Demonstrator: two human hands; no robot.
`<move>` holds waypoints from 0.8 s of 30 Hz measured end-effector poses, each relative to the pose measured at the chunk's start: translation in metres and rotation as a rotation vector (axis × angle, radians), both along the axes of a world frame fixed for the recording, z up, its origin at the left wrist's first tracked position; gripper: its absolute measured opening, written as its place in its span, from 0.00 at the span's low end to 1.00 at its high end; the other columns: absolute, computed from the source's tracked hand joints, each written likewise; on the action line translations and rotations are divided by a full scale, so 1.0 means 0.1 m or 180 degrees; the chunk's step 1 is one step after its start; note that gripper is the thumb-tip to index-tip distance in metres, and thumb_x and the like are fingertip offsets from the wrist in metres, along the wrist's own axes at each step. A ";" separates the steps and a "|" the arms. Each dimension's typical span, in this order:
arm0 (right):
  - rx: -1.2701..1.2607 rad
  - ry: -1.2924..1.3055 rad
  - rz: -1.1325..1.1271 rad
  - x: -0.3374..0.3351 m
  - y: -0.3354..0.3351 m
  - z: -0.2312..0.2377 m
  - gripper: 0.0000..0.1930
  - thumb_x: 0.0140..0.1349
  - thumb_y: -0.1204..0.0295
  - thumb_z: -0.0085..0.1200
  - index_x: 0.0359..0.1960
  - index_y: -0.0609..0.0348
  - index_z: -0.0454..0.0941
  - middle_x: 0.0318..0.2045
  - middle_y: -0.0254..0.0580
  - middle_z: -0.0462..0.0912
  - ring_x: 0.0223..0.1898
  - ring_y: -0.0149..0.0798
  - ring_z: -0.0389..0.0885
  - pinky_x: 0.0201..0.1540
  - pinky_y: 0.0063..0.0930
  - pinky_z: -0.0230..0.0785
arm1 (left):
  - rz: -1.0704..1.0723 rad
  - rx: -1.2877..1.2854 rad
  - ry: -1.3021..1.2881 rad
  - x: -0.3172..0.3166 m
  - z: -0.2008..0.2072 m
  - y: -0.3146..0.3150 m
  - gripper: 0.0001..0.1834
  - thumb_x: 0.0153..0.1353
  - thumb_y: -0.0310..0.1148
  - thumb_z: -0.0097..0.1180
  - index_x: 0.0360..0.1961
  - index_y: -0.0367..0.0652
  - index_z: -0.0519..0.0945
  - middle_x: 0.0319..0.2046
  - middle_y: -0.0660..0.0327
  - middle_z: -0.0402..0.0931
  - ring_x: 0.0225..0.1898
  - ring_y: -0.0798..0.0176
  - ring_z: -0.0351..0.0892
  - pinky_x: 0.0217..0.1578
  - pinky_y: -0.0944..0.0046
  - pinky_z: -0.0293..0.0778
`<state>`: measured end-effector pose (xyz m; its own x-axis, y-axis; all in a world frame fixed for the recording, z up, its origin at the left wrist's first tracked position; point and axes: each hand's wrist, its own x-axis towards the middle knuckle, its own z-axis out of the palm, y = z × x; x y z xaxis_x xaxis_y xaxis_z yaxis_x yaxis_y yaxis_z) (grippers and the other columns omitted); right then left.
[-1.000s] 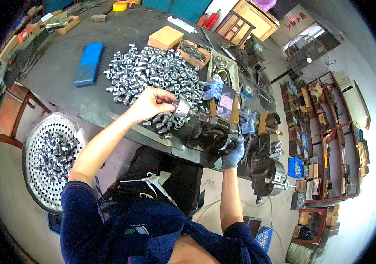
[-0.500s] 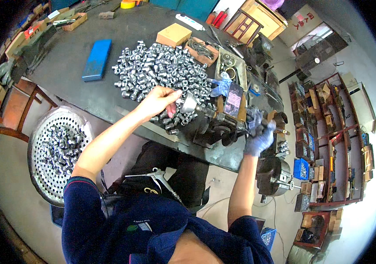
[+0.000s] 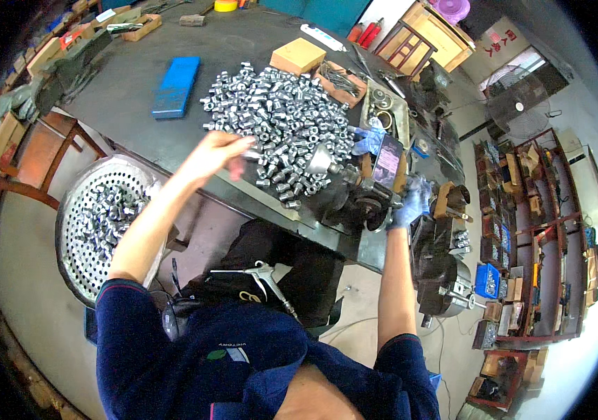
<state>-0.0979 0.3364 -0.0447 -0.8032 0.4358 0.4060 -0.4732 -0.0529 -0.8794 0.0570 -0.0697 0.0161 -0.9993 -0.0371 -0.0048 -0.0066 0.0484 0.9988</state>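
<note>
My bare left hand (image 3: 211, 159) pinches a small shiny metal fitting (image 3: 251, 148) over the table's front edge. Beyond it spreads a large pile of similar metal fittings (image 3: 278, 115). A silver cone-shaped piece (image 3: 320, 161) sticks out toward the pile from a dark bench machine (image 3: 365, 203), and nothing shows held in its mouth. At the machine's right side is my right hand (image 3: 409, 203), in a blue-grey glove. Its fingers are curled, but what they grip is partly hidden behind the machine.
To the left, a perforated round metal pan (image 3: 75, 238) holds more fittings. On the table are a blue block (image 3: 176, 87), a yellow box (image 3: 297, 56) and a tray of rings (image 3: 393, 115). An air blow gun (image 3: 265, 276) is near my lap. Shelves (image 3: 544, 231) stand at right.
My left hand has drawn back leftward from the cone-shaped piece, with a fitting at its fingertips. The gloved right hand has come closer to the machine. The whole view has shifted slightly.
</note>
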 end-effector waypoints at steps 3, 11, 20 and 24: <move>-0.0522 -0.0603 -0.0194 -0.03 0.05 0.28 0.07 0.53 0.68 0.50 0.28 0.56 0.77 0.22 0.28 0.76 0.20 0.22 0.67 0.22 0.15 0.57 | 0.0691 -0.0945 -0.0256 0.66 -0.13 -0.65 0.22 0.61 0.45 0.49 0.20 0.36 0.74 0.12 0.63 0.71 0.13 0.72 0.69 0.16 0.71 0.63; -0.0733 -0.0402 0.0431 1.17 0.02 0.58 0.16 0.59 0.56 0.50 0.28 0.57 0.71 0.11 0.25 0.60 0.11 0.20 0.55 0.12 0.14 0.50 | 0.1914 -0.4725 -0.0421 1.75 -0.46 -1.38 0.10 0.50 0.34 0.57 0.28 0.37 0.79 0.24 0.49 0.77 0.27 0.49 0.78 0.29 0.57 0.72; -0.1180 -0.0945 0.0429 0.73 0.21 -0.46 0.17 0.56 0.58 0.53 0.36 0.61 0.76 0.27 0.35 0.78 0.25 0.33 0.76 0.30 0.25 0.71 | -0.0834 -0.3783 0.1493 -0.05 -0.53 0.43 0.08 0.45 0.30 0.55 0.30 0.43 0.78 0.25 0.54 0.73 0.28 0.50 0.77 0.28 0.53 0.72; -0.1052 -0.0757 0.0490 0.81 0.04 -0.33 0.17 0.57 0.56 0.53 0.37 0.59 0.75 0.26 0.33 0.77 0.24 0.30 0.74 0.25 0.21 0.67 | -0.1217 -0.4283 0.1494 -0.27 -0.68 0.39 0.09 0.45 0.36 0.57 0.27 0.45 0.76 0.21 0.56 0.74 0.26 0.53 0.78 0.26 0.53 0.71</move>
<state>-0.0167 0.3401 -0.0778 -0.9234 0.3790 0.0607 -0.2241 -0.4040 -0.8869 0.0304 -0.0310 -0.0520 -0.8495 0.5091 0.1384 0.5240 0.8447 0.1090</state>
